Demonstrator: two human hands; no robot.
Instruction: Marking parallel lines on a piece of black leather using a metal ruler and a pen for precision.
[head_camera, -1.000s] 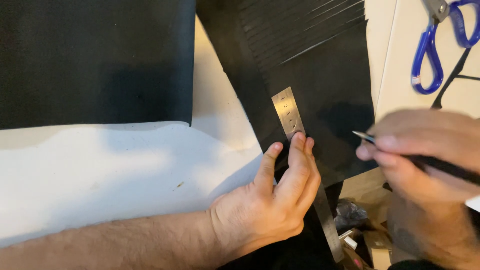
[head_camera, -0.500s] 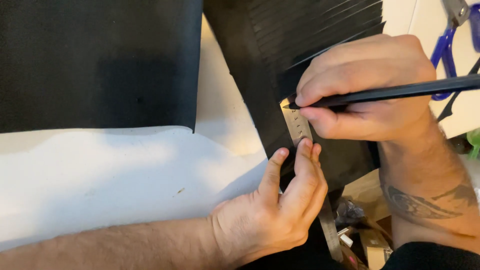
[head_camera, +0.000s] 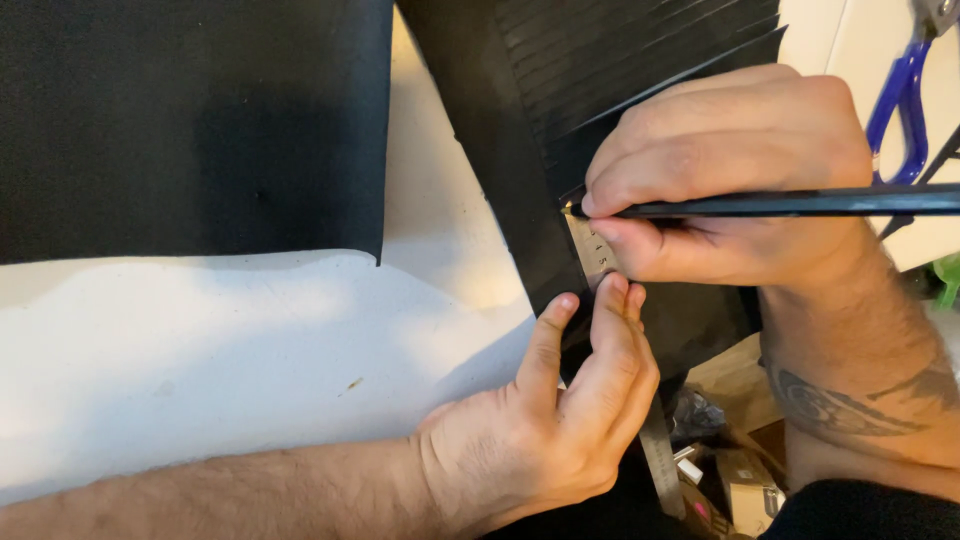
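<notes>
Single head-worn view — steeply downward, close over the worktable (head_camera: 200, 380).

The ruler (head_camera: 598, 255) is brushed metal with a dull sheen. The dark sheet (head_camera: 520, 190) beneath it looks matt and smooth, ribbed higher up. The pen (head_camera: 780, 203) is glossy black. The worktop (head_camera: 200, 370) is pale and matt. The scissor handles (head_camera: 893, 110) are shiny blue plastic.
</notes>
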